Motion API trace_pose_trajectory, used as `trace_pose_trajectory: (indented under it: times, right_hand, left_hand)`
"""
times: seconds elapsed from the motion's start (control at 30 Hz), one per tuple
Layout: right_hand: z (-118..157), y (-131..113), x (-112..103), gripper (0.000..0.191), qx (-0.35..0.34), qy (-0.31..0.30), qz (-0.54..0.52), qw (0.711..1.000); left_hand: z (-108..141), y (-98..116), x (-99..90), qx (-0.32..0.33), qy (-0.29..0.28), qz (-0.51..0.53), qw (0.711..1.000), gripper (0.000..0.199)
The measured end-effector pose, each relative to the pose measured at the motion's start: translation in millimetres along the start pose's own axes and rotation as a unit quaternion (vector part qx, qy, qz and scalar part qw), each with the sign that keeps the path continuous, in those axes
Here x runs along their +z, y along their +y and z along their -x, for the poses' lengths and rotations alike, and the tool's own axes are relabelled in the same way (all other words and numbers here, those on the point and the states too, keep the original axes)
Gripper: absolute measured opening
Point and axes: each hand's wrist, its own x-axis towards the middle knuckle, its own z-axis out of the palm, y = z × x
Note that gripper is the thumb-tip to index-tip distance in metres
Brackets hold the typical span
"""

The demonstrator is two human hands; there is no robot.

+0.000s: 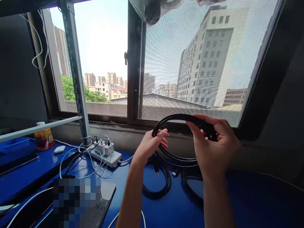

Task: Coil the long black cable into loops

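A coiled black cable [177,117] is held up above the blue table, in front of the window. My left hand [152,144] is closed round the left side of the loop. At the loop's upper right, my right hand [215,142] grips the bundled strands between thumb and fingers. Below the held loop, a second black cable coil [156,193] lies on the table, with a plug beside it. Another black coil [190,186] lies to the right, partly hidden by my right forearm. A small connector [175,173] rests between these two coils.
A white power strip [106,156] with chargers and tangled cables stands left of centre. A tablet-like device [106,196] lies at the front left. Farther left are a bottle [44,139], a blue tray [14,145] and a metal shelf post [76,72]. A plastic bag [152,12] hangs overhead.
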Motion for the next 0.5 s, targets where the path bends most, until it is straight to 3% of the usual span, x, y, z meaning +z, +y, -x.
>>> trace_pose_trajectory:
  times: [0.07, 0.2, 0.4, 0.5]
  right_hand:
    - [0.2, -1.1, 0.0, 0.009, -0.003, 0.002, -0.004, 1.000]
    - [0.8, -7.1, 0.9, 0.006, 0.003, 0.002, -0.009, 1.000]
    - [2.7, -16.5, 3.5, 0.004, 0.006, -0.013, -0.005, 1.000]
    - [3.9, -18.3, 5.2, 0.003, 0.018, -0.011, -0.021, 1.000]
  left_hand:
    - [-0.5, -1.6, -0.3, 0.011, 0.029, -0.047, 0.998, 0.027]
    - [-1.9, -5.1, -1.4, 0.040, 0.147, -0.172, 0.973, 0.034]
    - [-1.5, -8.8, -2.8, -0.016, 0.105, -0.112, 0.988, 0.057]
    - [-0.4, -7.5, -2.9, -0.020, 0.136, -0.127, 0.982, 0.060]
